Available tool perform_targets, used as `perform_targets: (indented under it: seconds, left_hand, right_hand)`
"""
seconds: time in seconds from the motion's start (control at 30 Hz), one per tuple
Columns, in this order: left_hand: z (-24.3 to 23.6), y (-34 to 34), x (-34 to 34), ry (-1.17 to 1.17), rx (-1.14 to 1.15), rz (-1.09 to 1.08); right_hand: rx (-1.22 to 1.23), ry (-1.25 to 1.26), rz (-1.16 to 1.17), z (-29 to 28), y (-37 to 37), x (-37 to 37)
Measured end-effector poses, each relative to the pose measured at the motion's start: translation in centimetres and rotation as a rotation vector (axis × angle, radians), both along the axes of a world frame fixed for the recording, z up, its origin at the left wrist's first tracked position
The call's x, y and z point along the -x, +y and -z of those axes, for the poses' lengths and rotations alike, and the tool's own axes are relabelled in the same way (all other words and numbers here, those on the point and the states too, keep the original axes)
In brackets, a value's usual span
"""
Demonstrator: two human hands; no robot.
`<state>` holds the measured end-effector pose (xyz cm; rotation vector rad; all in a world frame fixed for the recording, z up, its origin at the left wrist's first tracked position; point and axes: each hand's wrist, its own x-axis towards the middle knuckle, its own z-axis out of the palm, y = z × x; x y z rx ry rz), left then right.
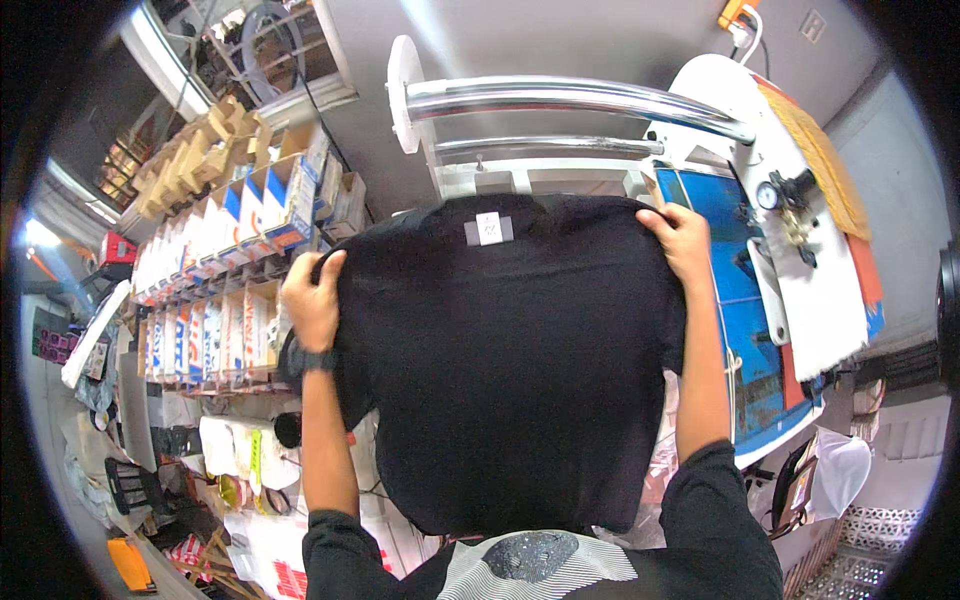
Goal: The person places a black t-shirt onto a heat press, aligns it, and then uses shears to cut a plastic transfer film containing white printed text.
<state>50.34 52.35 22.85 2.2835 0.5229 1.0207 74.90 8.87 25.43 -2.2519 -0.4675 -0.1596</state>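
Observation:
A black T-shirt (pixel 510 360) hangs spread out between my two hands, its collar at the far side and a small white label (pixel 489 229) inside the neck. My left hand (pixel 314 298) pinches the left shoulder, thumb on top. At the right shoulder, my right hand (pixel 682 240) grips the cloth between thumb and fingers. The shirt hides much of the surface beneath it. Its lower hem hangs close to my body.
Beyond the shirt stands a white machine with chrome rollers (pixel 580 97). A blue panel (pixel 735 300) and a pressure gauge (pixel 767 195) are on its right. Shelves of white, blue and orange boxes (pixel 215 325) line the left. Plastic-wrapped items lie below.

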Motion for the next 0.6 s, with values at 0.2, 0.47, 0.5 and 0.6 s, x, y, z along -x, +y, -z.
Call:
perform_targets:
  seconds: [0.2,0.47,0.5,0.6]
  left_hand:
    - [14.4,5.5,-10.5,0.269,0.013,0.058]
    - [15.7,8.8,-15.3,0.303,-0.018,0.08]
    - [15.6,8.9,-16.0,0.311,-0.038,0.077]
    - [16.3,9.2,-17.0,0.323,-0.067,0.069]
  right_hand:
    - [-0.086,0.245,-0.209,15.4,3.8,-10.4]
    - [-0.032,0.15,-0.026,19.5,6.4,-15.4]
    - [-0.017,0.131,-0.019,19.6,6.6,-15.9]
    - [0.009,0.093,0.002,20.2,6.9,-16.4]
